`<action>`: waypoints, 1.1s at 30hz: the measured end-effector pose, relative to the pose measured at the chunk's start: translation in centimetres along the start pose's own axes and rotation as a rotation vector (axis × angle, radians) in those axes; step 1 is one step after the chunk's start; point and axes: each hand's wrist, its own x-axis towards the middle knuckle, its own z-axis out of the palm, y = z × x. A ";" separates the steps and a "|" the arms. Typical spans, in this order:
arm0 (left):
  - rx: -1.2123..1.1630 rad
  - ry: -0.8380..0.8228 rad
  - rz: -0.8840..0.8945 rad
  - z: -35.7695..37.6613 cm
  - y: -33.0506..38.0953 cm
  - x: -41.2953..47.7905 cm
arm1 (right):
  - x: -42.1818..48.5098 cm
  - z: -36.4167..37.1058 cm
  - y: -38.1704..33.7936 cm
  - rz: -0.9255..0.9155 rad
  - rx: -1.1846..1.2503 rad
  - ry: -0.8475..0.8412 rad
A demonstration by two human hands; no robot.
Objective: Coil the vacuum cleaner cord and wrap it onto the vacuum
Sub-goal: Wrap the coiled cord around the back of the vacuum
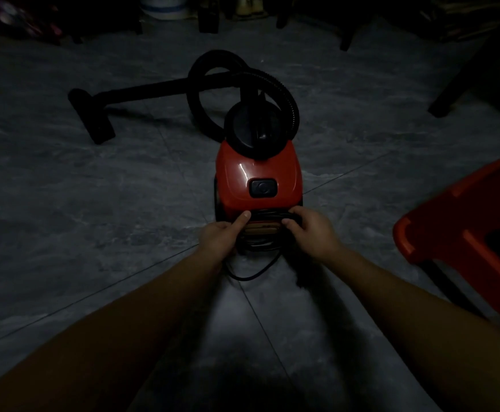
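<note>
Dimly lit head view: red vacuum (257,176) on tiled floor (94,203), rear toward person. Left hand (223,236) pinches black cord (268,217) with thumb pressed on bundle; right hand (311,230) curls fingers over other side, likely seating coils on rear. Cord thin, glossy; loose loop (251,276) trails on floor.

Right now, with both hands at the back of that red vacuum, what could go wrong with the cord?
A loop of the thin black cord lies loose on the grey tiled floor below the left hand and right hand; it might snag or slip off the red canister vacuum. The dim light could hide a missed turn. The ribbed black hose sprawls behind and may tangle later.
</note>
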 end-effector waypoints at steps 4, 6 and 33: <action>-0.013 -0.013 -0.020 0.1 0.0 0.0 | -0.5 0.7 0.5 0.087 0.241 0.066; -0.004 -0.016 -0.026 0.3 0.1 -0.1 | -1.3 1.5 0.3 0.130 0.284 0.137; -0.049 0.040 -0.032 0.8 0.0 0.0 | -0.6 1.4 0.4 0.286 0.690 0.106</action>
